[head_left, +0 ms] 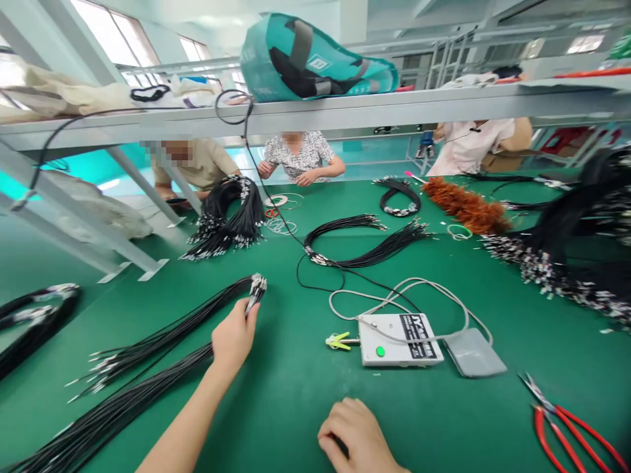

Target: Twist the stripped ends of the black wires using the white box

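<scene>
My left hand [234, 335] is closed around a bundle of black cables [192, 305] near its silvery, clustered part. From there the cables spread toward the lower left in two strands, with metal tips showing on the upper one. My right hand [352, 433] rests low at the front of the green table [290, 394], fingers curled and nothing visible in them. Beyond it lies a white tester box [394, 338] with a green button, a yellow-green clip [340, 341] at its left side and a grey cord looped over it.
Red-handled pliers [552, 407] lie at the right front, near a grey pad [474, 353]. More cable bundles [365, 253] lie behind the box, and a large pile [557, 236] is at right. A shelf [315, 121] crosses overhead. Several people sit opposite.
</scene>
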Motion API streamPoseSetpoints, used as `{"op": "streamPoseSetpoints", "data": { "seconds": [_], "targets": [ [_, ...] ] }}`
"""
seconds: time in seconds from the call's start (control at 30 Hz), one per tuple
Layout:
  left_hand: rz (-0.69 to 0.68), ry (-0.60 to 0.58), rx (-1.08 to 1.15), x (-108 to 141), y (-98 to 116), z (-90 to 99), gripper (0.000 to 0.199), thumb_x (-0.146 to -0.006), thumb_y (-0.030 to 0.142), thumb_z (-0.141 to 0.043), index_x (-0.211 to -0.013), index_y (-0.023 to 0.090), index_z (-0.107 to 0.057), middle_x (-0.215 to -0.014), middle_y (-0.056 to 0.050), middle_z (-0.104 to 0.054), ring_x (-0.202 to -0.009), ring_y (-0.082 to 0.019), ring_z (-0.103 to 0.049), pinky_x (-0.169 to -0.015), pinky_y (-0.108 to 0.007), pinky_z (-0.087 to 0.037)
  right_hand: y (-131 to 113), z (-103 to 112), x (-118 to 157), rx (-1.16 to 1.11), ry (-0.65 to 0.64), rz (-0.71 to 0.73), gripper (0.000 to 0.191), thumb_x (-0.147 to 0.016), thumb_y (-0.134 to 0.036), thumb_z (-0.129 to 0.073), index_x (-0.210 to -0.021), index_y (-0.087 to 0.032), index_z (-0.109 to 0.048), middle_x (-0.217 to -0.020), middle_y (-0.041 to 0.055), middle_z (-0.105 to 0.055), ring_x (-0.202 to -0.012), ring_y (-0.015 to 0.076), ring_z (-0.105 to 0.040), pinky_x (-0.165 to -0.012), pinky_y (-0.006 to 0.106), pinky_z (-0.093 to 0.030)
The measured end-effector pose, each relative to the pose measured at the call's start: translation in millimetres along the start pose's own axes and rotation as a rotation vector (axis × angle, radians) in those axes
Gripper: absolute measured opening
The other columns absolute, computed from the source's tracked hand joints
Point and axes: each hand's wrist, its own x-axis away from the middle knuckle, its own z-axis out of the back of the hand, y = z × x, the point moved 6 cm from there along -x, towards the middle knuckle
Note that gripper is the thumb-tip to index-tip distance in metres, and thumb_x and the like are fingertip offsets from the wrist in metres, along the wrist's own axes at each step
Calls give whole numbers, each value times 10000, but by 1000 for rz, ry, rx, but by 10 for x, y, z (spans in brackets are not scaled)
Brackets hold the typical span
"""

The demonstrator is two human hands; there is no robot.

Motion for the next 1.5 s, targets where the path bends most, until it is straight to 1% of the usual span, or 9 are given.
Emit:
{"op": "streamPoseSetpoints", "data": {
  "seconds": [0.07, 0.13, 0.17, 0.27, 0.37, 0.5, 0.67, 1.07, 1.5],
  "targets": [
    [-59, 20, -50, -122, 70, -138, 339, -1029, 419, -370, -1141, 183, -586, -865, -69, -697, -784, -232, -669, -605, -280, -359, -189, 187, -40, -60, -62, 128, 114, -941, -263, -570, -848, -275, -634, -794, -60, -708, -713, 111, -634, -651, 247, -395],
    [-147, 22, -113, -152, 137, -325, 313, -1019, 377, -399, -1103, 164, -613, -1010, -117, -682, -938, -257, -653, -691, -299, -405, -358, 577, -206, -97, -90, 270, 153, -980, -274, -544, -895, -327, -660, -790, -97, -728, -696, 95, -652, -628, 242, -403],
    [-171, 24, -140, -145, 152, -408, 317, -1017, 367, -398, -1110, 158, -618, -1056, -131, -666, -985, -269, -637, -728, -313, -417, -340, 819, -379, -58, -92, 238, 112, -977, -311, -559, -976, -331, -669, -880, -77, -752, -789, 124, -676, -709, 254, -440],
    [-189, 29, -165, -107, 137, -558, 359, -1025, 366, -363, -1171, 147, -607, -1080, -139, -643, -999, -281, -610, -771, -351, -433, 97, 1575, -1198, 126, -8, -52, 178, -994, -287, -525, -992, -294, -703, -1038, -14, -747, -991, 170, -665, -893, 285, -470],
    [-203, 17, -121, -109, 109, -578, 353, -1025, 359, -363, -1173, 147, -603, -1071, -138, -641, -986, -272, -599, -788, -361, -441, 805, 1863, -2162, 313, -85, -323, 219, -966, -163, -544, -1087, -237, -711, -1211, 43, -703, -1181, 216, -602, -1050, 345, -425],
    [-204, 6, -97, -145, 104, -546, 308, -1024, 344, -376, -1127, 164, -603, -1036, -117, -641, -995, -260, -599, -801, -350, -436, 1404, 1547, -3167, 338, -175, -449, 191, -974, -250, -601, -1130, -169, -676, -1207, 92, -677, -1079, 209, -644, -968, 400, -521],
    [-196, 16, -67, -158, 119, -538, 285, -1029, 321, -360, -1079, 177, -600, -1021, -96, -638, -979, -251, -604, -793, -346, -424, 1655, 1067, -3721, 354, -248, -610, 332, -973, -369, -615, -1253, -190, -606, -1283, 95, -613, -1089, 227, -634, -921, 440, -556],
    [-177, 34, -63, -183, 133, -526, 235, -1015, 282, -383, -1031, 180, -594, -1003, -88, -637, -939, -248, -595, -765, -359, -407, 1876, 723, -3907, 127, -413, -629, 363, -967, -370, -624, -1269, -170, -595, -1271, 96, -616, -1071, 232, -641, -898, 439, -566],
    [-174, 22, -35, -191, 121, -534, 232, -1016, 282, -380, -1018, 186, -591, -999, -85, -632, -935, -248, -594, -767, -363, -413, 1576, 651, -4204, 178, -262, -665, 348, -968, -365, -624, -1261, -179, -601, -1283, 99, -611, -1092, 233, -633, -920, 445, -557]
  ]
}}
